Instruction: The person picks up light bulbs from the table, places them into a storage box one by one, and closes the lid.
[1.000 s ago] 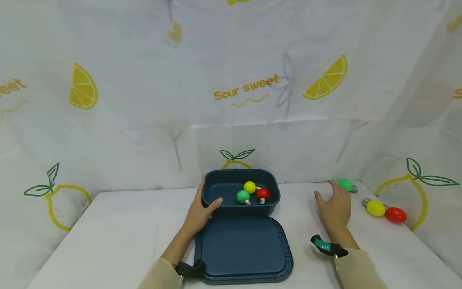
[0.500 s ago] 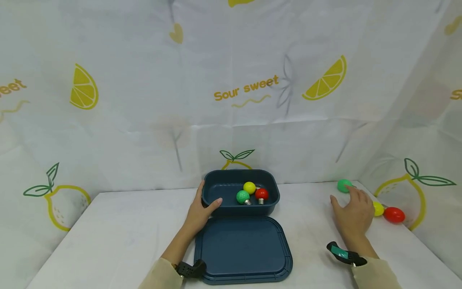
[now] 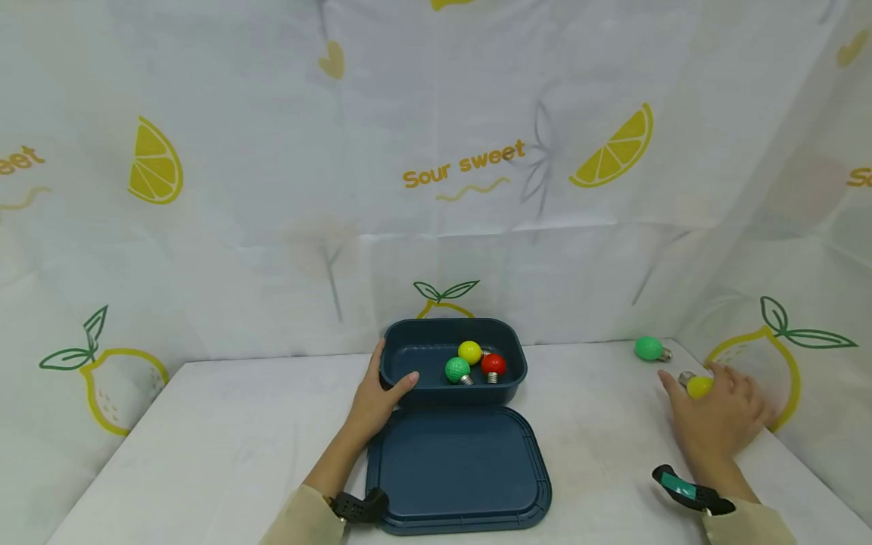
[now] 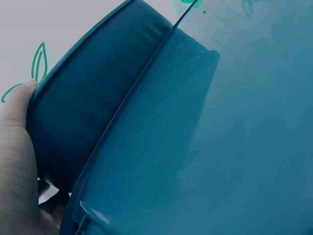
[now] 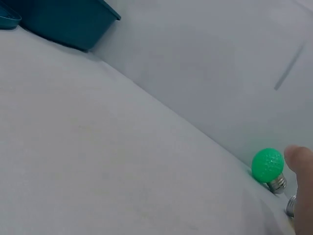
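My left hand (image 3: 373, 397) grips the near left corner of a dark blue plastic box (image 3: 436, 395), thumb over the rim. Inside the box lie a yellow bulb (image 3: 470, 352), a green bulb (image 3: 457, 369) and a red bulb (image 3: 493, 364). Far to the right, my right hand (image 3: 718, 416) is over the table with thumb and fingers spread. A second yellow bulb (image 3: 699, 387) shows between them, partly covered. The red bulb seen there earlier is hidden by this hand. Another green bulb (image 3: 649, 348) lies behind it, beside the thumb in the right wrist view.
A flat dark blue lid (image 3: 459, 469) lies on the white table (image 3: 225, 439) in front of the box. Behind and to the right hangs a white cloth (image 3: 272, 189) with lemon prints, meeting the table's edges.
My right hand has moved right, from near the green bulb to over the yellow and red bulbs. The left hand keeps its grip on the box.
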The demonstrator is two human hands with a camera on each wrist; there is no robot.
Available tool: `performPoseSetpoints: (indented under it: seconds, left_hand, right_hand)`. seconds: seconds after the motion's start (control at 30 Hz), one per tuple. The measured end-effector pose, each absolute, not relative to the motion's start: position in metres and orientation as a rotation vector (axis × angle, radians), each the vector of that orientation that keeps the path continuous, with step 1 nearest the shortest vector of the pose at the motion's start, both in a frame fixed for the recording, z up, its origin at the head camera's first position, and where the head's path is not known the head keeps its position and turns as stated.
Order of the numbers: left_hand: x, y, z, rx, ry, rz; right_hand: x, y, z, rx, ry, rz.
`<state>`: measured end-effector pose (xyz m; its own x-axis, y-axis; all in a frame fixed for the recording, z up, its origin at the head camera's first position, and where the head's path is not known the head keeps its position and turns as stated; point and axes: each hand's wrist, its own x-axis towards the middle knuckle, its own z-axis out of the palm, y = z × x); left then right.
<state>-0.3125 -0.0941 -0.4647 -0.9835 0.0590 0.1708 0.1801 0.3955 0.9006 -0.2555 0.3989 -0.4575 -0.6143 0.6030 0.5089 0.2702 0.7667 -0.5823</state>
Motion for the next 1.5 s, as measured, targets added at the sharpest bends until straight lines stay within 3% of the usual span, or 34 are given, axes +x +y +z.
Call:
performPoseSetpoints:
  seconds: [0.83,1.5]
  left_hand:
    - [-0.312,-0.095,-0.461,-0.223,-2.551,-1.65]
    - [-0.314,-0.095,-0.464,-0.232,-2.544,-1.635]
  right_hand:
    - [-0.257,0.409,-0.46,-0.857,-2.152,0.929]
    - [-0.259,0.4,-0.457,-0.721,-2.328,0.916]
